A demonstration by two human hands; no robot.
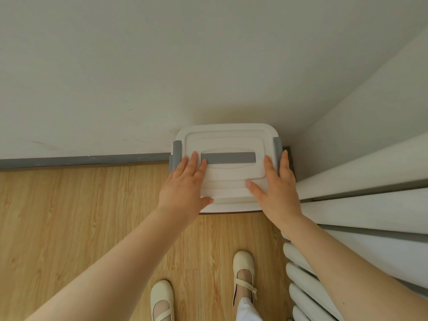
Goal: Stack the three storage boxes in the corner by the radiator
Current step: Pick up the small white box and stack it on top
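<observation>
A white storage box (228,140) with a grey handle strip on its lid and grey side clips stands in the corner, seen from above. Anything beneath it is hidden by its lid. My left hand (185,184) lies flat on the lid's left side, fingers spread, holding nothing. On the lid's right side my right hand (276,186) also rests flat, its fingers reaching the right grey clip. The white radiator (361,205) runs along the right, just beside the box.
A pale wall (162,77) with a grey skirting board (81,159) stands behind the box. Wooden floor (81,216) stretches left and toward me. My two feet in cream shoes (243,272) stand just in front of the box.
</observation>
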